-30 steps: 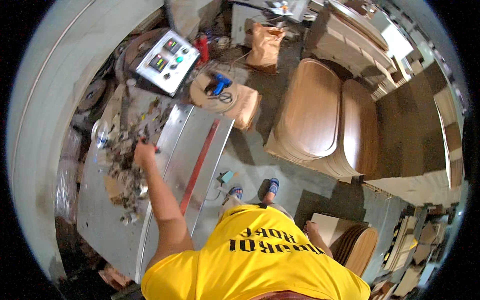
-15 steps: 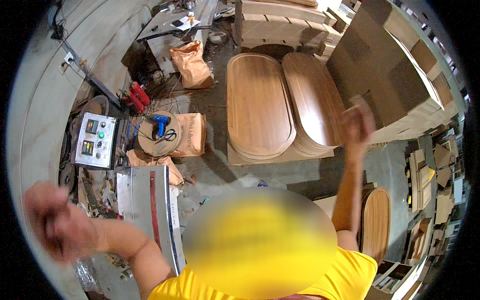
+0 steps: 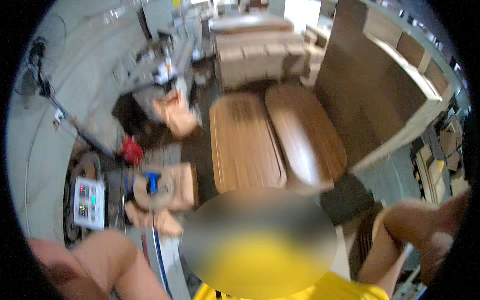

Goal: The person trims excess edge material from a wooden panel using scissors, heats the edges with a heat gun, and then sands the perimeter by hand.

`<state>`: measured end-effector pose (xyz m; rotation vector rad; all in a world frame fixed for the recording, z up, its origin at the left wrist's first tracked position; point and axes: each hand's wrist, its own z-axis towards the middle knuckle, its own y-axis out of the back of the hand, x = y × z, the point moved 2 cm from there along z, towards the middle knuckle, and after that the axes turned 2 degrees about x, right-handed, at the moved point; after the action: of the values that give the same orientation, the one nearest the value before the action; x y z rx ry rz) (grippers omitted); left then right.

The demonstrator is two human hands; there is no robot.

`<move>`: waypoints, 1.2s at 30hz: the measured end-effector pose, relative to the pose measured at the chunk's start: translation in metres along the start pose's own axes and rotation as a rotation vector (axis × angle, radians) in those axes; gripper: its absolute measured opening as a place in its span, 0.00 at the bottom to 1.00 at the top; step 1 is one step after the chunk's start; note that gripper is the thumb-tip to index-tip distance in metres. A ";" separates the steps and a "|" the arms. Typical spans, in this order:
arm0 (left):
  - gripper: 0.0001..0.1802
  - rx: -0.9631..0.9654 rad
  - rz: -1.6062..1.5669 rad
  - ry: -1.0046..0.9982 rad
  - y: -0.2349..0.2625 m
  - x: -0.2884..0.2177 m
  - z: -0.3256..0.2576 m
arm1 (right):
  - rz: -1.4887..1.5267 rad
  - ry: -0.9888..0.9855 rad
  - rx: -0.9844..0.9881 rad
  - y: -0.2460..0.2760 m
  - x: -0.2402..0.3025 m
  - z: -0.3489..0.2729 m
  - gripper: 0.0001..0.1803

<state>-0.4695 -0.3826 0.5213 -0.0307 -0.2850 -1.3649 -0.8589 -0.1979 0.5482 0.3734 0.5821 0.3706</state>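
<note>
At the lower left my left arm [image 3: 117,262] is bent. My left hand [image 3: 50,267] is smeared by motion against the dark rim, so its fingers do not show clearly. On the lower right my right arm [image 3: 382,252] is bent too, and my right hand [image 3: 442,240] is a blur at the rim. I make out nothing held in either. Ahead, two stacks of oval wooden panels lie side by side, the left stack [image 3: 245,145] and the right stack [image 3: 307,132]. Partly behind my right arm stands another rounded wooden panel stack [image 3: 365,240].
Left are a control box [image 3: 90,202], a blue heat-gun-like tool [image 3: 152,182] on a round lid, paper sacks [image 3: 175,115] and red cylinders [image 3: 131,150]. A tall brown board stack [image 3: 380,95] stands right. Further board stacks [image 3: 260,57] stand behind the panels.
The view has tilted up, showing more of the far room. Both arms have bent and drawn outward, with the hands now at the picture's rim. The panel stacks look unchanged.
</note>
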 end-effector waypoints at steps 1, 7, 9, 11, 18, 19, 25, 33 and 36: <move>0.15 0.000 -0.013 -0.004 -0.007 0.006 -0.002 | -0.021 -0.008 0.012 -0.007 -0.005 -0.002 0.19; 0.14 -0.072 -0.128 -0.011 -0.053 0.046 -0.024 | -0.141 -0.020 0.053 -0.019 -0.013 0.004 0.20; 0.14 -0.081 -0.118 0.045 -0.058 0.064 -0.045 | -0.104 -0.014 0.085 -0.050 -0.032 0.004 0.20; 0.14 -0.080 -0.147 0.049 -0.069 0.080 -0.050 | -0.110 -0.032 0.104 -0.060 -0.040 0.005 0.20; 0.14 -0.109 -0.290 0.068 -0.091 0.131 -0.080 | -0.124 -0.081 0.184 -0.107 -0.044 0.018 0.22; 0.14 -0.106 -0.302 0.078 -0.093 0.138 -0.083 | -0.113 -0.091 0.193 -0.115 -0.046 0.021 0.22; 0.15 -0.126 -0.409 0.108 -0.110 0.157 -0.098 | -0.068 -0.132 0.209 -0.134 -0.046 0.027 0.24; 0.15 -0.105 -0.416 0.246 -0.126 0.152 -0.105 | 0.166 -0.663 0.229 -0.202 -0.072 -0.073 0.27; 0.15 -0.157 -0.395 0.456 -0.157 0.145 -0.114 | 0.230 -1.162 0.559 -0.245 -0.073 -0.208 0.28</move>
<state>-0.5752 -0.5763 0.4202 0.2147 0.2119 -1.7375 -0.9820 -0.3942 0.3133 1.0909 -0.5262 0.1492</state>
